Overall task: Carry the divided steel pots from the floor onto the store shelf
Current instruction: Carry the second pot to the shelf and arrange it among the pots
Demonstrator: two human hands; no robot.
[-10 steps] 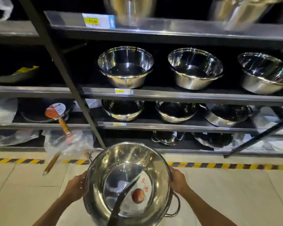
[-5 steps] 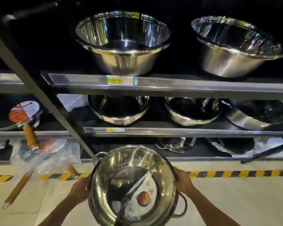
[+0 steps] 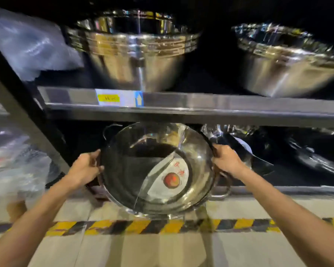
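A divided steel pot (image 3: 158, 168) with a curved partition and a round red sticker inside hangs at the mouth of the bottom shelf, its far rim under the shelf rail (image 3: 201, 105) above. My left hand (image 3: 85, 168) grips its left rim and my right hand (image 3: 226, 160) grips its right rim. The pot tilts slightly toward me. One loop handle shows at its near right, another at its far left.
Big steel bowls (image 3: 137, 53) stand on the shelf above. Dark pots wrapped in plastic (image 3: 258, 149) lie on the bottom shelf to the right. A black slanted upright (image 3: 17, 105) and plastic-bagged goods (image 3: 14, 170) are left. Yellow-black tape (image 3: 162, 226) marks the tiled floor.
I have crouched and come closer to the shelves. The pot has moved forward and down from above the floor to the bottom shelf opening, both hands still on its rim.
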